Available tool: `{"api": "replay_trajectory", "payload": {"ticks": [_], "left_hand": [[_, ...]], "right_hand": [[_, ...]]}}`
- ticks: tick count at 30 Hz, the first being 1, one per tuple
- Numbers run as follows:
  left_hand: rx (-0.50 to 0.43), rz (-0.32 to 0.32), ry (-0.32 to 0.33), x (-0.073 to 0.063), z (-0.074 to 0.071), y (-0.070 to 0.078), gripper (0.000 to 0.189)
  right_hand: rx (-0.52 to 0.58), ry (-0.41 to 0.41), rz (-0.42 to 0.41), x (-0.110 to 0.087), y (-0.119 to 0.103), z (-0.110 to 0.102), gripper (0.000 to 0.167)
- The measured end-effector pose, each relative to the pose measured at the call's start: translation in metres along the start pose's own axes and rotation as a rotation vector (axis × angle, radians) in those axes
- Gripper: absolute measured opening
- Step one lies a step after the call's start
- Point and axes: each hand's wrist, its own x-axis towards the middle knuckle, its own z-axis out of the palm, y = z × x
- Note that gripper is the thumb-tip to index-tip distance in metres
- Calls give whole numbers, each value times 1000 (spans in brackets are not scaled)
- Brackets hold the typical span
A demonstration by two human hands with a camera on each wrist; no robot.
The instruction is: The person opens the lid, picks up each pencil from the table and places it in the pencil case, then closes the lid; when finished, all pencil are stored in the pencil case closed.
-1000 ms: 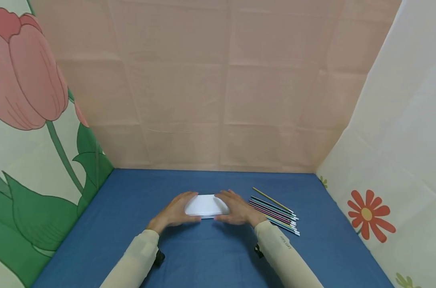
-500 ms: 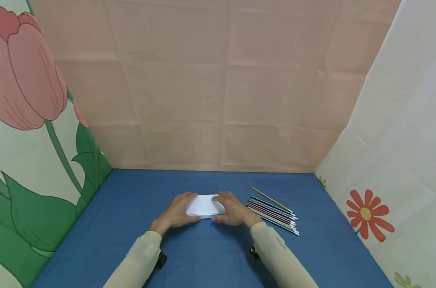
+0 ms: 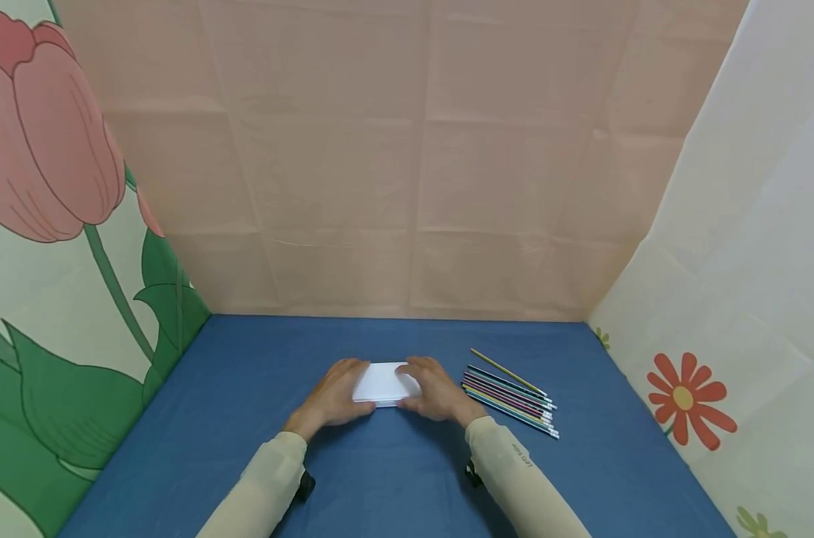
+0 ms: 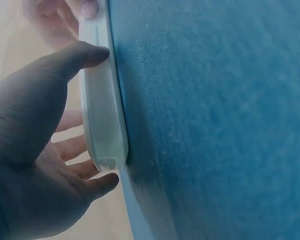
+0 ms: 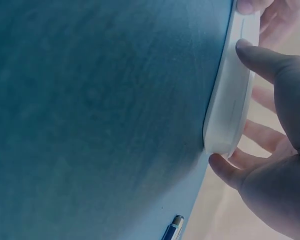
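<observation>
A flat white box [image 3: 387, 382] with rounded corners lies on the blue cloth. My left hand [image 3: 329, 396] grips its left end, the thumb on the near side and the fingers reaching round the far side. From the opposite end my right hand [image 3: 437, 392] holds it the same way. In the left wrist view the box's pale side wall [image 4: 102, 110] shows between thumb and fingers, close along the cloth. The right wrist view has the right thumb pressed on that near wall, with the little finger at the box's corner. The box's inside is hidden.
Several striped pencils [image 3: 508, 400] with white ends lie side by side just right of the right hand, and a yellow pencil [image 3: 508, 372] lies apart behind them. The blue cloth [image 3: 387, 478] meets a beige backdrop [image 3: 407, 187] at the rear.
The right hand has moved left and closed in on the box's right end. The left hand has shifted slightly right with its end. The pencils have stayed put.
</observation>
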Motion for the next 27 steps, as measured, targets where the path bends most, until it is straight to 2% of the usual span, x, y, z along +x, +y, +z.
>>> {"api": "replay_trajectory", "payload": {"ticks": [18, 27], "left_hand": [[98, 35, -6, 0, 1, 3, 81], [117, 25, -4, 0, 2, 5, 81]], "right_hand": [[18, -26, 43, -1, -4, 0, 57], [51, -43, 74, -2, -4, 0, 56]]}}
